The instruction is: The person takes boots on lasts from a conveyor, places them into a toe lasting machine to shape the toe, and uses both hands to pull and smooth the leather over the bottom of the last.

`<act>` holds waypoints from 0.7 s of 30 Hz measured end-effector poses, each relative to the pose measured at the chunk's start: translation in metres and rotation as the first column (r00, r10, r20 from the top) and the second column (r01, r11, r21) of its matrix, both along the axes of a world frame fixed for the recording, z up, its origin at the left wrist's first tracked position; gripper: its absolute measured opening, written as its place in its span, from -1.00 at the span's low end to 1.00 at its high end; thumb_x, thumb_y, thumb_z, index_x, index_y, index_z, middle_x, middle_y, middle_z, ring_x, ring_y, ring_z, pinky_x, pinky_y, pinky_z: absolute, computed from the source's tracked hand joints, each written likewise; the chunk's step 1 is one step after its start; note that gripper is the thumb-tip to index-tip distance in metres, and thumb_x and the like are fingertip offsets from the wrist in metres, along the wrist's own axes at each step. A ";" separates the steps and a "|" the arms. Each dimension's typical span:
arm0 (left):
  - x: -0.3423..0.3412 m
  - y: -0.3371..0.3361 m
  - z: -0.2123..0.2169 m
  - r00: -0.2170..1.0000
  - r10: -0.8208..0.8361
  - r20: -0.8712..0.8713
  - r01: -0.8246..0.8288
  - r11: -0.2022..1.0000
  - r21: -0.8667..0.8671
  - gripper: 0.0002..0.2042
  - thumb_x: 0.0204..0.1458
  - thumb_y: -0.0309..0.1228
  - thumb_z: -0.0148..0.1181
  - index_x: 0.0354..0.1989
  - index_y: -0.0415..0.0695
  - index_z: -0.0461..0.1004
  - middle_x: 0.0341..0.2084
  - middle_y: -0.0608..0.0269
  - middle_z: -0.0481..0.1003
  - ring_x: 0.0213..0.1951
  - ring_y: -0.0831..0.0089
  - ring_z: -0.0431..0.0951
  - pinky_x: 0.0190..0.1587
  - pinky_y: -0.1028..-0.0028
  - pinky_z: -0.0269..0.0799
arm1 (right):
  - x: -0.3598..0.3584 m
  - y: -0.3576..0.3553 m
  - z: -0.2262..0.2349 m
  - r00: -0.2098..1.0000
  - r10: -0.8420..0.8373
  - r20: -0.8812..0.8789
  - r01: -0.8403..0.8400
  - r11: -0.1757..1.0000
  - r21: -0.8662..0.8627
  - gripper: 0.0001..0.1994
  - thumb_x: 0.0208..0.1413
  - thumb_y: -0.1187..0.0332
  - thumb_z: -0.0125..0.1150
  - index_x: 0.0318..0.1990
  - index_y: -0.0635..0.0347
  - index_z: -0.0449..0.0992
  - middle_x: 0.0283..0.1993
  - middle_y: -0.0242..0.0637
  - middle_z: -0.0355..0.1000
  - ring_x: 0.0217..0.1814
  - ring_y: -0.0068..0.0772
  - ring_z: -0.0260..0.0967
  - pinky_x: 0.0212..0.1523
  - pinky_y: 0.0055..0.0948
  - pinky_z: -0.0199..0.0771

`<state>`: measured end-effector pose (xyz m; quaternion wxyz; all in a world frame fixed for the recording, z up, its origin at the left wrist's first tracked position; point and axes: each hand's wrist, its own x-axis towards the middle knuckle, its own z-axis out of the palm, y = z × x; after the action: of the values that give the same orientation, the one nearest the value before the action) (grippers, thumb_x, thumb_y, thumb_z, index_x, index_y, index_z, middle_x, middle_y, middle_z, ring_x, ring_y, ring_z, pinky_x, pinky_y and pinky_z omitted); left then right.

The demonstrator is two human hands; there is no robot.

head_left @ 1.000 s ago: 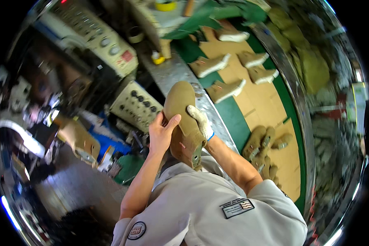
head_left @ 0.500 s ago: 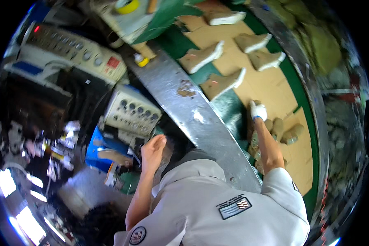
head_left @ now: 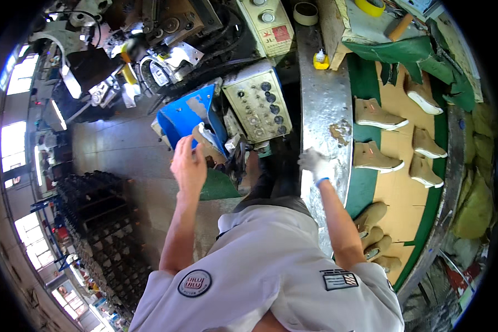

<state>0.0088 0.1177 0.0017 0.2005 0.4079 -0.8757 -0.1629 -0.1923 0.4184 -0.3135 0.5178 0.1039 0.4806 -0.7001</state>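
My bare left hand is raised with its fingers apart, holding nothing, beside a blue bin. A tan shoe-like piece rests at the bin's opening, close to my fingertips. Over the metal ledge is my right hand, in a white glove with a blue band at the wrist. Its fingers point left, loosely spread, and I see nothing in them. Tan ankle boots with white soles, such as this boot, stand on the green and cardboard surface to the right.
More tan shoes cluster near my right forearm. A cream control box with knobs stands ahead, between bin and ledge. A small yellow bottle sits on the ledge's far end. Dark racks stand at left.
My view and body have turned left. My right hand has left the shoes and come over the metal ledge. My left hand has moved up to the blue bin, its fingers now apart.
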 end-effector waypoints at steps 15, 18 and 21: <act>0.052 -0.049 -0.028 0.987 -0.158 0.013 0.159 0.978 -0.136 -0.68 0.12 -0.29 0.31 -0.07 -0.28 0.53 -0.17 0.01 0.58 0.02 0.05 0.55 0.12 0.11 0.35 | -0.024 -0.198 0.004 0.868 -0.411 0.279 0.286 0.873 0.396 -0.35 0.30 -0.10 0.06 0.40 0.06 0.21 0.42 -0.19 0.13 0.42 -0.03 0.16 0.33 0.15 0.09; 0.056 -0.049 -0.023 0.987 -0.162 -0.004 0.160 0.979 -0.129 -0.69 0.10 -0.30 0.32 -0.10 -0.28 0.53 -0.18 0.02 0.58 0.00 0.05 0.54 0.09 0.11 0.36 | -0.016 -0.164 0.006 0.922 -0.339 0.187 0.235 0.874 0.426 -0.39 0.26 -0.06 0.12 0.33 0.10 0.31 0.31 -0.17 0.26 0.32 -0.03 0.27 0.24 0.07 0.23; 0.055 -0.051 -0.021 0.988 -0.157 -0.011 0.155 0.982 -0.111 -0.69 0.08 -0.30 0.33 -0.12 -0.27 0.54 -0.18 0.03 0.58 -0.02 0.06 0.55 0.07 0.12 0.36 | -0.027 -0.109 -0.002 0.949 -0.309 -0.059 0.289 0.785 0.549 -0.44 0.23 -0.02 0.18 0.26 0.14 0.40 0.21 -0.15 0.40 0.21 -0.04 0.38 0.15 -0.01 0.38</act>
<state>0.0634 0.0671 -0.0192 0.2181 0.3248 -0.9106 -0.1336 -0.2198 0.3094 -0.3152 0.3566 0.3350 0.6299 -0.6031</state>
